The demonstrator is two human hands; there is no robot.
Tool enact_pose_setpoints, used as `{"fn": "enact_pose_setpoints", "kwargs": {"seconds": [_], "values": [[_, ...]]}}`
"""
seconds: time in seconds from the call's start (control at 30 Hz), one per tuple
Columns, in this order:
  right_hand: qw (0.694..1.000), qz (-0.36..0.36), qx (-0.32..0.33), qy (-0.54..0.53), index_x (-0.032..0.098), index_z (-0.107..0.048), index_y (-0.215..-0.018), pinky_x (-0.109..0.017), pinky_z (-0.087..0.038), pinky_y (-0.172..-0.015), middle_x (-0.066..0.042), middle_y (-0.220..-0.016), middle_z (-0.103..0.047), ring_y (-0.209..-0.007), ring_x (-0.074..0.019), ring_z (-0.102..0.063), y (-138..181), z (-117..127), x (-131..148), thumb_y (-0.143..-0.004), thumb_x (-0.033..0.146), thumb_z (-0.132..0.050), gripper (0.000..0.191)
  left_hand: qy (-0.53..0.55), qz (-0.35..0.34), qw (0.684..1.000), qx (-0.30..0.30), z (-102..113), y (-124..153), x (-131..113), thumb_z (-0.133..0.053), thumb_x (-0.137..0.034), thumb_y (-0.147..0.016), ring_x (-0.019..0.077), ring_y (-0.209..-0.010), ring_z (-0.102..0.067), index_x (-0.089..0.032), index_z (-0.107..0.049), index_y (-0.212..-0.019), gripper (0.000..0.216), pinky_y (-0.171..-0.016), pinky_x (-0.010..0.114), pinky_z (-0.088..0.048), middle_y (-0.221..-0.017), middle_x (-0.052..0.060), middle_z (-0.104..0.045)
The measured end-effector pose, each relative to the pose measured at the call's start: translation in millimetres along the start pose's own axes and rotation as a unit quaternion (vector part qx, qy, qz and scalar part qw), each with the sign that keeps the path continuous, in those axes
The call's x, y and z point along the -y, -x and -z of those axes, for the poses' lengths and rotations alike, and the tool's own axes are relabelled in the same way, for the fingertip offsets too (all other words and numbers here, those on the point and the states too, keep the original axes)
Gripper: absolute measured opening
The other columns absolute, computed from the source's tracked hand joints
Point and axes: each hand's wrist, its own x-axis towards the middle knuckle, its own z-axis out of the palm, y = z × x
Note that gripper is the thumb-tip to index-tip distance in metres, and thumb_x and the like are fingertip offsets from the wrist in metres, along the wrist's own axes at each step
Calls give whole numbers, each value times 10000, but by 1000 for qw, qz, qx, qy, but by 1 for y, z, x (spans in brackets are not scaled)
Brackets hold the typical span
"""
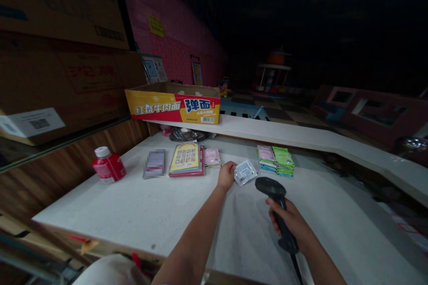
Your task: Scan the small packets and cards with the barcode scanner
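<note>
Between the fingers of my left hand (228, 175) is the left edge of a silvery sachet (245, 172), its printed side with a barcode label facing up. My right hand (290, 219) is wrapped round the handle of a black barcode scanner (271, 187), whose head points toward the sachet from the right. A cable runs down from the scanner's base. Beyond the sachet, to the right, stand two stacks of sachets, pink ones (266, 153) and green ones (282, 157). Another pink sachet pile (212, 157) lies just left of my left hand.
On the white counter (127, 205) are a yellow-and-red booklet (185, 156), a blurred flat item (155, 163) and a red bottle (109, 164) with a white cap. An open noodle carton (174, 106) sits on the raised ledge. Large cardboard boxes (63, 80) are stacked at the left.
</note>
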Motion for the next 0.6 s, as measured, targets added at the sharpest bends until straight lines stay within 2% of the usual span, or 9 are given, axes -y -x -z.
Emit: {"fn": "enact_pose_setpoints", "kwargs": {"seconds": [0.17,0.33,0.5,0.6], "values": [[982,-8,-6,-188,183,-595,-876,-176,-344,-336,49,-508,-532,-373,-85,-453,-26,3,-6,-677,547,-771,450,0,-6,1000,-10,0,-1,2,-434,-138,-824,162,-791,-621,-153,-655,-819,221,-729,257,-470,-810,48,-683],[929,7,27,-368,165,-622,-873,-148,-351,-352,58,-545,-503,-413,-60,-429,-39,9,-16,-662,446,-818,402,34,-3,999,-26,-1,-2,9,-447,-152,-828,141,-728,-595,-165,-643,-893,207,-681,239,-456,-751,13,-643],[898,-13,46,-438,153,-622,-835,-135,-350,-357,56,-542,-490,-421,-48,-404,-41,16,-21,-657,366,-833,349,103,22,994,-22,-2,-2,10,-513,-209,-817,107,-556,-527,-165,-643,-943,187,-572,213,-431,-624,-31,-573],[895,-24,55,-442,165,-617,-830,-139,-359,-357,54,-542,-492,-419,-51,-397,-41,16,-21,-668,356,-825,326,143,31,989,-14,-3,1,9,-559,-275,-808,119,-588,-563,-155,-661,-869,169,-565,229,-468,-693,5,-625]]}}
